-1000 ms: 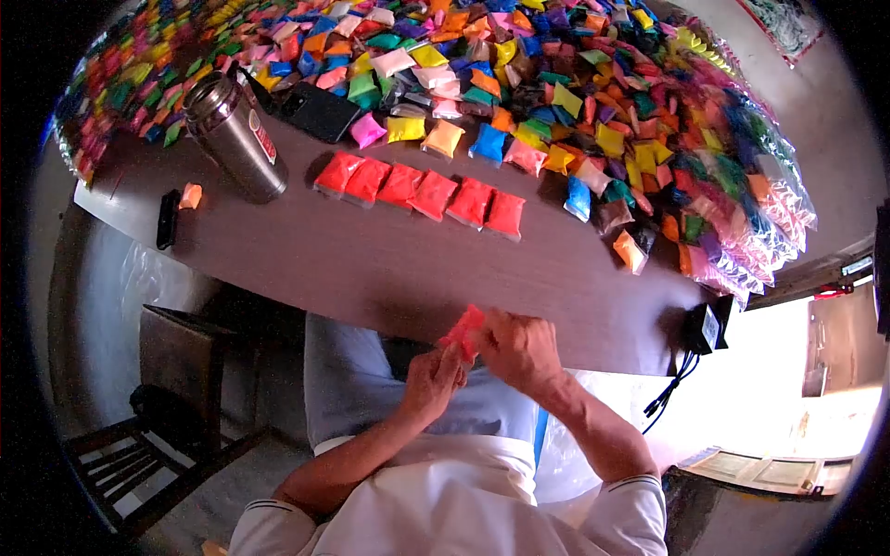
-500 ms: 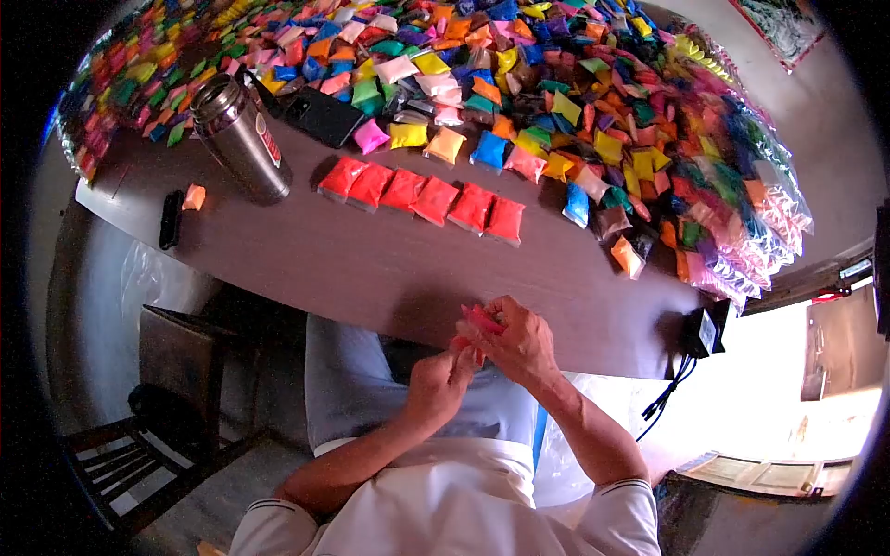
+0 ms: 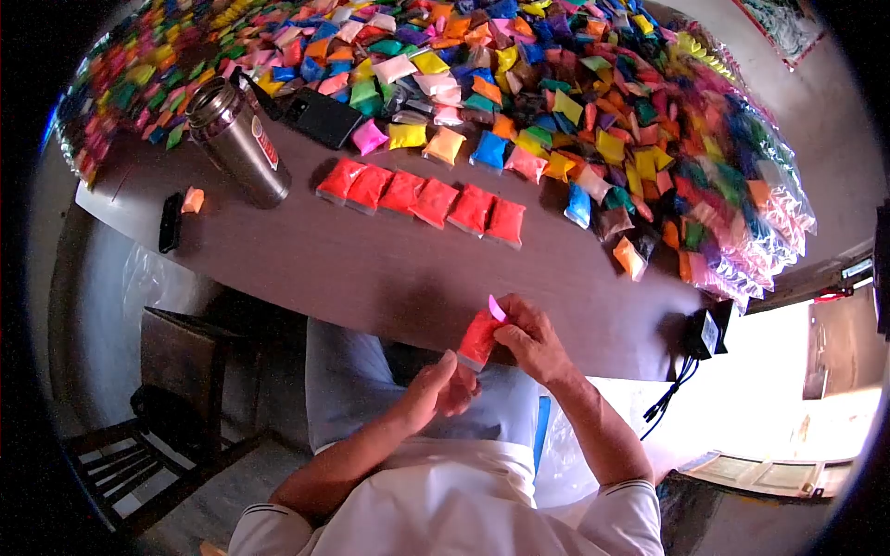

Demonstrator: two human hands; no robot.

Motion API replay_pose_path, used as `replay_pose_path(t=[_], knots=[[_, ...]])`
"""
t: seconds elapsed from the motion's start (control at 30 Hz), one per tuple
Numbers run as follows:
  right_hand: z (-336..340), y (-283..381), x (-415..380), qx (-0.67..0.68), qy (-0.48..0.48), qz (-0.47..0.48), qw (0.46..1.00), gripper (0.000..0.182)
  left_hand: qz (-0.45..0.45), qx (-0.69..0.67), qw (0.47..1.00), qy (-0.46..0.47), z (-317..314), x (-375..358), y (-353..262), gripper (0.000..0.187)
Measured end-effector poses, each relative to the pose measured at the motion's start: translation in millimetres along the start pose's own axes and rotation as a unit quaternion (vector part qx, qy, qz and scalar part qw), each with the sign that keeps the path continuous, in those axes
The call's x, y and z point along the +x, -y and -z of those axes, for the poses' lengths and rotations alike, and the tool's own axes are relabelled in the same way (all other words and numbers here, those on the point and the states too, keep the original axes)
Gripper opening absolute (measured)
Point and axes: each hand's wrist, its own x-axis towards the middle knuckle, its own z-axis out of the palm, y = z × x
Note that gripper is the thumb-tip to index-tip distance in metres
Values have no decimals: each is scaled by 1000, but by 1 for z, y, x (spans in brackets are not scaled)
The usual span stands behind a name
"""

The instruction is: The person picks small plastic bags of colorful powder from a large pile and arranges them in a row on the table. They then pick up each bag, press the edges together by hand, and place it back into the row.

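Observation:
A red packet [image 3: 477,339] with a clear lower edge hangs from the fingers of my right hand [image 3: 530,343], which is closed on it at the table's front edge. A small pink piece [image 3: 497,309] sticks up between the same fingers. My left hand [image 3: 442,386] is at the packet's lower left, thumb raised and fingers partly curled; whether it touches the packet's bottom edge is unclear. Beyond the hands, several red packets [image 3: 434,201] lie side by side in a slanting row on the brown table [image 3: 352,269].
A large heap of coloured packets [image 3: 556,83] covers the far side. A metal flask [image 3: 243,148], a black phone [image 3: 322,118], a dark narrow object [image 3: 171,222] and an orange piece [image 3: 193,200] are at the left. A black device [image 3: 703,332] with cables stands at the right edge.
The red packet, earlier mostly covered between both hands, now shows in my right hand. My left hand has moved down and its fingers have loosened. The pink piece now stands upright.

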Motion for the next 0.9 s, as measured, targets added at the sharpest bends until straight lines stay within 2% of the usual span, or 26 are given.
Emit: replay_pose_path(t=[0.03, 0.07, 0.13, 0.17, 0.23, 0.37, 0.47, 0.53, 0.57, 0.63, 0.7, 0.83, 0.9], knots=[[2, -3, 1, -74, 38, 35, 996, 24, 1, 0, 1000, 0, -5, 1, -3, 53], [2, -3, 1, -74, 38, 35, 996, 24, 5, 5, 1000, -4, -12, 3, -6, 51], [0, 5, -1, -158, 48, 49, 985, 23, 10, 10, 1000, -8, -18, 8, -6, 50], [0, 8, -3, -158, 48, 49, 985, 23, 6, 31, 999, -43, -19, 12, -5, 50], [0, 13, -5, -260, -11, 29, 965, 21, 4, 52, 996, -78, -17, 16, -2, 50], [12, 28, -16, -253, -55, -50, 965, 24, -17, 103, 989, -108, -16, 16, 2, 51], [10, 15, -24, -294, -75, -33, 952, 21, -30, 114, 986, -118, -17, 18, 5, 51], [-6, 13, -28, -333, -65, 54, 939, 20, -39, 124, 985, -117, -18, 20, 6, 50], [-13, 4, -28, -371, -91, 65, 922, 20, -42, 130, 983, -126, -20, 21, 4, 49], [-16, 3, -22, -386, -85, 62, 916, 21, -45, 137, 980, -136, -18, 22, 6, 49], [-14, 4, -16, -401, -80, 60, 911, 21, -84, 131, 981, -119, -16, 24, 6, 46], [-3, 5, -7, -399, -98, 55, 910, 24, -68, 116, 979, -156, -27, 24, 0, 46], [2, -1, -3, -406, -111, 56, 905, 24, -85, 157, 976, -129, -18, 28, 4, 55]])
